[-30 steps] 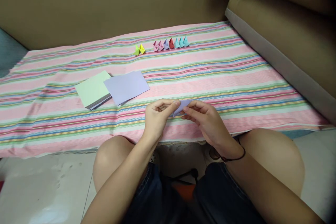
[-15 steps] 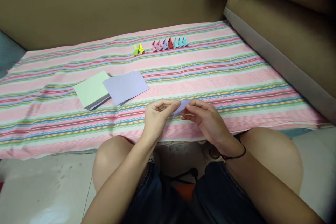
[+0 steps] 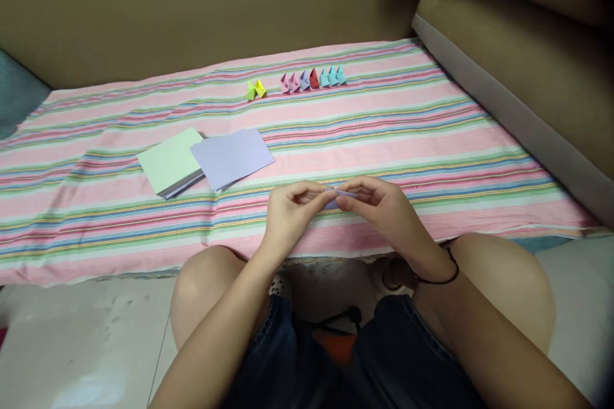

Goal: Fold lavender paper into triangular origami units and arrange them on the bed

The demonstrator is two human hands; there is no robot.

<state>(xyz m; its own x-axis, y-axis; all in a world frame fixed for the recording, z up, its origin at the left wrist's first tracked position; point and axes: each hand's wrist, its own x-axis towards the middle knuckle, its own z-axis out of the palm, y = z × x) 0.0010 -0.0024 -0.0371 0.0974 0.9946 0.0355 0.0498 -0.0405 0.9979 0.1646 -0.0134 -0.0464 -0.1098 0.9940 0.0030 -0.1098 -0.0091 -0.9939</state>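
A small piece of folded purple paper [image 3: 332,204] is pinched between both hands above the near edge of the striped cloth. My left hand [image 3: 293,209] grips its left side with thumb and fingers. My right hand [image 3: 377,204] has the other side, thumb close to the left thumb. Most of the paper is hidden by the fingers. Beyond and to the left lie purple sheets [image 3: 233,157], overlapping a stack of paper with a pale green sheet on top [image 3: 170,163].
Several folded paper figures in pink, purple, red and blue stand in a row at the back, among them a red figure [image 3: 314,78]. Left of them are yellow-green figures [image 3: 260,89]. A brown cushion [image 3: 518,70] borders the striped cloth [image 3: 384,134] on the right.
The purple paper has turned from showing a flat face to nearly edge-on. My right hand has shifted its grip, and the two thumbs are closer together.
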